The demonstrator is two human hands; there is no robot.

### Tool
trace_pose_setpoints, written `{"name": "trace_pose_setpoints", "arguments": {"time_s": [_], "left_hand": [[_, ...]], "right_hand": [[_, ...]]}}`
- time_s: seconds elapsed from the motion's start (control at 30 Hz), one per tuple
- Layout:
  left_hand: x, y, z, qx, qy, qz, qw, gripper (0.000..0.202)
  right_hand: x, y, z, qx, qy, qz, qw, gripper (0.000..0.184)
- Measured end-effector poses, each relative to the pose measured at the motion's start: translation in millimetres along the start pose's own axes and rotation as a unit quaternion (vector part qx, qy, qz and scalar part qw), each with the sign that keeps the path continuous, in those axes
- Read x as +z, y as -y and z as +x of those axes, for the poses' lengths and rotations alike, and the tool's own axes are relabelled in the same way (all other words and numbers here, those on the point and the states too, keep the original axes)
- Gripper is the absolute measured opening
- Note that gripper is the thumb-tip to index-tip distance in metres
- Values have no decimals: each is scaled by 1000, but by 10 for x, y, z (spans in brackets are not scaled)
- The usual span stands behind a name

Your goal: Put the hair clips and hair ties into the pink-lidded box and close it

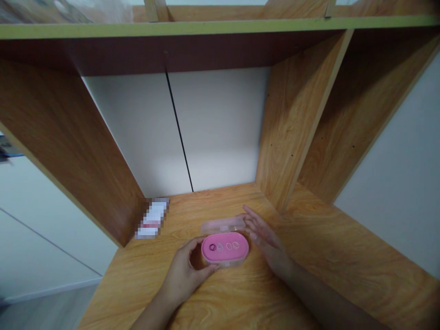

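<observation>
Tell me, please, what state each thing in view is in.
Oval box: open, pink face upward.
Clear lid: off the top, behind the box.
Small rings: in a row on the box, leftmost darkest.
Left hand: curled round the box's left end.
Right hand: at the lid's right end; grip unclear.
Pixelated item: back left of the desk; details hidden.

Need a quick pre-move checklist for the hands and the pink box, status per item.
1. Left hand on the pink box: ok, thumb and fingers at its left end.
2. Translucent lid off the box's top: ok, behind it.
3. Four small loops on the box's pink surface: ok.
4. Right hand gripping the lid: cannot tell, fingers at its right end.
5. Pale item legible: not ok, pixelated.
</observation>
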State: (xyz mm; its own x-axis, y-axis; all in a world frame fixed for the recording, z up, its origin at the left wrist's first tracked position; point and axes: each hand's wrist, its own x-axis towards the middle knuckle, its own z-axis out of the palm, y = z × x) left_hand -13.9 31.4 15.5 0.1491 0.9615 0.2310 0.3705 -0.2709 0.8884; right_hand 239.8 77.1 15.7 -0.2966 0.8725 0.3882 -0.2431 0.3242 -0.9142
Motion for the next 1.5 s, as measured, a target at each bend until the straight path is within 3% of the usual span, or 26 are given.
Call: {"name": "trace_pose_setpoints", "arguments": {"time_s": [0.2,0.43,0.6,0.7,0.83,1.23,1.5], "left_hand": [[15,-23,11,12,16,-31,999,51],[24,2,-27,34,10,-23,999,54],[-15,36,-98,119,19,24,992,88],[-32,-1,-96,130,49,41,989,65],[-7,-31,-60,84,29,18,996,39],[4,25,-55,79,25,20,996,38],[-2,23,-42,88,22,24,996,39]], "right_hand": [[61,185,-82,-79,79,-162,980,27],[81,113,-80,-116,95,-180,972,24],[85,99,-88,-131,98,-171,971,28],[103,99,-97,-132,95,-163,973,29],[124,97,-106,-136,86,-164,973,31],[105,75,-96,-155,75,-176,969,25],[-62,-70,-116,-174,132,-260,941,44]]}}
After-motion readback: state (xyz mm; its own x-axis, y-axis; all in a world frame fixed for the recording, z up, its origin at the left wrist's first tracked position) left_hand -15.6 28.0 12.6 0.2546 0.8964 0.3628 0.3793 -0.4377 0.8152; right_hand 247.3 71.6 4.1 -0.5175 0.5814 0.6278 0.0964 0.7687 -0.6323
